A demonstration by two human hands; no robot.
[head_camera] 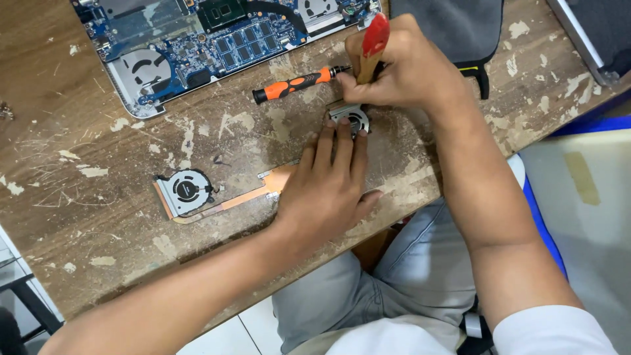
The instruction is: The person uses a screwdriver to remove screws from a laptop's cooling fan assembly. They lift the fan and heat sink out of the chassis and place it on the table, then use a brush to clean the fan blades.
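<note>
A laptop cooling assembly lies on the worn wooden table (79, 217): one fan (185, 190) at the left, a copper heat pipe (246, 197) running right, and a second fan (351, 119) near the middle. My left hand (325, 187) lies flat on the copper plate, its fingertips pressing the second fan's edge. My right hand (404, 66) grips a brush with a red-tipped wooden handle (373, 41) just above that fan. An orange and black screwdriver (296, 84) lies on the table beside my right hand.
An opened laptop base with its blue circuit board (197, 39) exposed sits at the top left. A grey cloth pouch (460, 26) lies at the top, another device's edge (585, 33) at the top right. Small screws (6, 112) rest at the far left.
</note>
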